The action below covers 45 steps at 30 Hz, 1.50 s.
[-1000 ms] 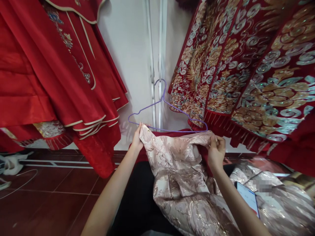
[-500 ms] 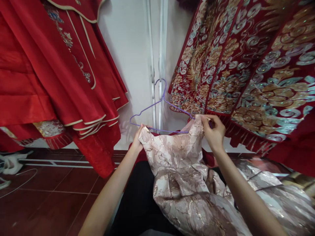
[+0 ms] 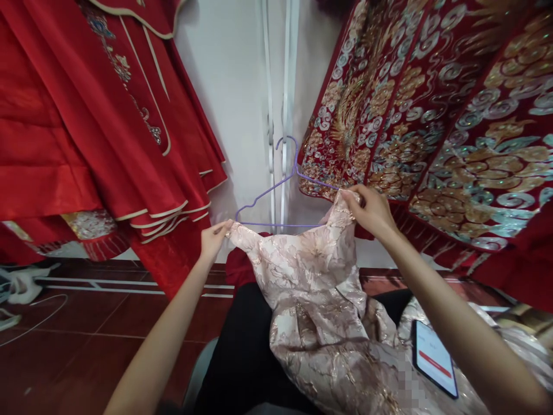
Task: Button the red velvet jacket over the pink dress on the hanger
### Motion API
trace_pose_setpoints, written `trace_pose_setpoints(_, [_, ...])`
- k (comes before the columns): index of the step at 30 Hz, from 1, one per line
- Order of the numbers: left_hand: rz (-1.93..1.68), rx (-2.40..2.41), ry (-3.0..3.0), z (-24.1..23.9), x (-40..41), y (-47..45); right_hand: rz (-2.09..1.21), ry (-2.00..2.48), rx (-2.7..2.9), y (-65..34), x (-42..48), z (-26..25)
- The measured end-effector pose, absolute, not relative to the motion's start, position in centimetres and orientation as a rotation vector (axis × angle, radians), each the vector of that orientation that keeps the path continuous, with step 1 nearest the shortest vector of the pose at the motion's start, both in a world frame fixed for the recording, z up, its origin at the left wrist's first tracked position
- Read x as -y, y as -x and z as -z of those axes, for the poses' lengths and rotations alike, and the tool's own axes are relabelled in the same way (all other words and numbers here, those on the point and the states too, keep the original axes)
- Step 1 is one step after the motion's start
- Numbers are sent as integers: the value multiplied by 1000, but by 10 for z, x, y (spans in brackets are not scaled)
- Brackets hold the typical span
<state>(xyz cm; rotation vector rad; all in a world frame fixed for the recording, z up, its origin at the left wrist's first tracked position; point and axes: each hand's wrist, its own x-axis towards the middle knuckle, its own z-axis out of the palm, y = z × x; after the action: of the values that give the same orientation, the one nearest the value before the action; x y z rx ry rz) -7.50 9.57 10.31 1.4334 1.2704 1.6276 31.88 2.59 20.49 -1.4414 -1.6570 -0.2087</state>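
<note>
A pale pink dress [image 3: 302, 265] with a shiny floral pattern lies over my lap, its top stretched between my hands. My left hand [image 3: 215, 237] pinches the left shoulder strap, pulled out past the hanger's left end. At the other strap, my right hand [image 3: 372, 211] is closed on the cloth where the hanger's right arm runs into it. The purple hanger [image 3: 272, 187] stands behind the neckline with its hook up; its right end is hidden by the dress. On the skirt rests a phone [image 3: 434, 357] with a lit screen, partly under my right forearm.
Red garments [image 3: 108, 144] hang at the left. An embroidered red skirt [image 3: 415, 115] with fringe hangs at the right. White rack poles [image 3: 280, 75] rise against the wall between them. White shoes [image 3: 26, 287] and a thin cable lie on the tiled floor [image 3: 64, 357].
My left hand has moved left and down, drawing its strap away from the hanger's left end. My right hand has risen slightly. The phone on the skirt has come into view.
</note>
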Motion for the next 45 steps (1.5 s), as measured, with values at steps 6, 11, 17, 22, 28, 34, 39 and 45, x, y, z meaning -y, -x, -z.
trace_pose_setpoints(6, [-1505, -1227, -1586, -93, -106, 95, 233, 1415, 1697, -324, -31, -208])
trace_pose_setpoints(11, [-1493, -1187, -1527, -89, -116, 89, 243, 1407, 1706, -326, -33, -206])
trace_pose_setpoints(17, [-1524, -1215, -1521, -88, -119, 88, 265, 1371, 1713, -329, -33, -206])
trace_pose_setpoints(22, [-1527, -1206, -1484, -78, -117, 92, 293, 1350, 1692, -327, -35, -205])
trace_pose_setpoints(28, [-1510, -1215, -1513, -82, -118, 91, 259, 1350, 1707, -328, -36, -204])
trace_pose_setpoints(34, [-1529, -1165, -1473, -95, -120, 84, 260, 1336, 1727, -331, -36, -206])
trace_pose_setpoints(39, [-1520, -1146, -1427, -90, -114, 87, 290, 1352, 1708, -330, -37, -205])
trace_pose_setpoints(45, [-1510, -1174, -1426, -84, -109, 92, 292, 1342, 1722, -330, -37, -206])
